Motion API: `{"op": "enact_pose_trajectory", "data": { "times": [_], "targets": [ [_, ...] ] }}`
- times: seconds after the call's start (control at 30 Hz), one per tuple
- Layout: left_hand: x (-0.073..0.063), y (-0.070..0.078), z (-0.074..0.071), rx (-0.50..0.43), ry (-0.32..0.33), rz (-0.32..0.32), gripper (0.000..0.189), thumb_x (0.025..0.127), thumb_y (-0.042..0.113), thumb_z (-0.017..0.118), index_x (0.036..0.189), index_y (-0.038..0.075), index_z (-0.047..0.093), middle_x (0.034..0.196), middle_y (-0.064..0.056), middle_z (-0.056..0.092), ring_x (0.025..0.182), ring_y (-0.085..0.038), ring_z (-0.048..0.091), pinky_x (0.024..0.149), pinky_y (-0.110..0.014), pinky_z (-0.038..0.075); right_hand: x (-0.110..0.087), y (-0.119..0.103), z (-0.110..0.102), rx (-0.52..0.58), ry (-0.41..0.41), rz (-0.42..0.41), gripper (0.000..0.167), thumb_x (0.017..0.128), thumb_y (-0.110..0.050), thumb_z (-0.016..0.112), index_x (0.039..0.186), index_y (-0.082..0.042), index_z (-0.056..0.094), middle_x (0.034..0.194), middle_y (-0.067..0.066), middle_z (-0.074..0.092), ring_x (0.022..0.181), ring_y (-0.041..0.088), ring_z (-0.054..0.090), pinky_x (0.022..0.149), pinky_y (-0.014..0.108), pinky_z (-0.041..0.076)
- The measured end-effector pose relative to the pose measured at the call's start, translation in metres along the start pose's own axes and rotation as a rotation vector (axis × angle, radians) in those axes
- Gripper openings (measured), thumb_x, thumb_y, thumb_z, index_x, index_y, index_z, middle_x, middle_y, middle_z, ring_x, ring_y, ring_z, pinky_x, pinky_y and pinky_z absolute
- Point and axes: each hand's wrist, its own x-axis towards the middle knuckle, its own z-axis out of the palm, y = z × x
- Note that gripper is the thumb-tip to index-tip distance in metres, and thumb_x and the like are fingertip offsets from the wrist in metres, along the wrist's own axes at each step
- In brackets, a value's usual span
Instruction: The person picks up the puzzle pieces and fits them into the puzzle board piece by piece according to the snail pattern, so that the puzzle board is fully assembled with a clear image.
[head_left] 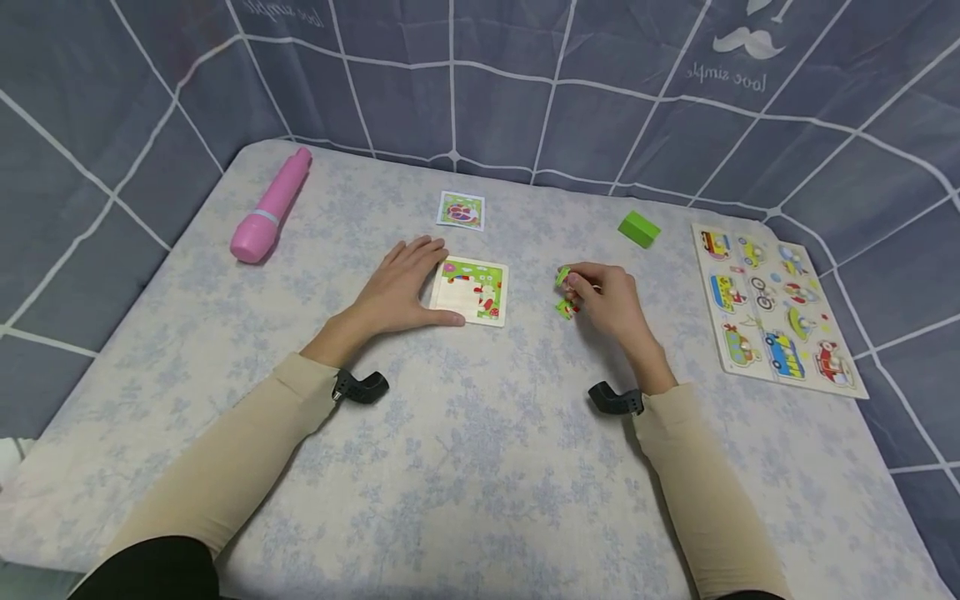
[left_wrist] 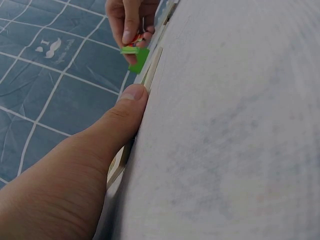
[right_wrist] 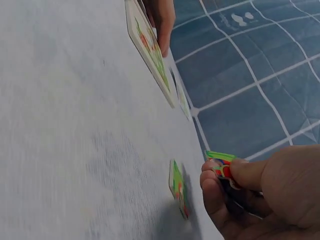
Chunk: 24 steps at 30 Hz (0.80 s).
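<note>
A small square wooden jigsaw tray (head_left: 456, 302) lies on the table in the head view, with pieces along its top and right and bare wood at the lower left. My left hand (head_left: 397, 292) rests at its left side, fingers spread and straight. The thumb (left_wrist: 131, 95) lies along the near edge. Right of the tray, my right hand (head_left: 613, 302) pinches a green and red jigsaw piece (right_wrist: 222, 159) between thumb and fingers, raised above the table. Another jigsaw piece (right_wrist: 177, 186) lies on the cloth just below that hand.
Behind the tray lies a square picture card (head_left: 461, 210). A green block (head_left: 639, 228) sits at the back right, beside a large vehicle puzzle board (head_left: 776, 312). At the back left is a pink microphone-shaped object (head_left: 270, 207). A blue checked curtain (head_left: 502, 100) borders the table.
</note>
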Motion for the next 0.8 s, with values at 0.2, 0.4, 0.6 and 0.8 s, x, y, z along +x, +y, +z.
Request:
{"op": "enact_pose_trajectory", "data": {
  "times": [0.2,0.4,0.6,0.8],
  "targets": [
    [-0.002,-0.002,0.001,0.0,0.003,-0.005,0.117,0.076,0.071,0.083,0.163,0.006,0.037,0.173,-0.011,0.029,0.164,-0.028,0.016,0.136,-0.049,0.003,0.005,-0.022,0.023,-0.029,0.032,0.012,0.03,0.108,-0.014,0.061,0.135,-0.004,0.071,0.104,0.017,0.076,0.086,0.027,0.072,0.071,0.026,0.056],
    [-0.002,-0.002,0.0,-0.003,0.001,-0.008,0.118,0.076,0.072,0.082,0.163,0.007,0.036,0.173,-0.011,0.029,0.164,-0.028,0.015,0.136,-0.049,0.003,0.02,-0.05,0.055,0.013,0.039,-0.034,0.032,0.102,-0.011,0.071,0.132,-0.004,0.07,0.1,0.016,0.074,0.087,0.026,0.073,0.078,0.037,0.059],
    [0.0,-0.002,0.001,0.005,0.001,0.001,0.117,0.077,0.073,0.081,0.163,0.006,0.037,0.173,-0.011,0.029,0.164,-0.028,0.016,0.136,-0.049,0.003,0.027,-0.074,0.083,0.053,0.051,-0.082,0.014,0.1,-0.013,0.074,0.113,-0.008,0.077,0.095,0.01,0.076,0.085,0.022,0.073,0.078,0.034,0.061],
    [-0.001,-0.001,0.001,0.006,0.008,0.004,0.117,0.076,0.074,0.081,0.162,0.007,0.038,0.173,-0.01,0.029,0.164,-0.028,0.015,0.136,-0.048,0.003,0.027,-0.087,0.104,0.053,0.001,-0.111,0.018,0.102,-0.011,0.071,0.118,-0.008,0.078,0.098,0.01,0.076,0.089,0.021,0.072,0.08,0.033,0.061]
  ]
}}
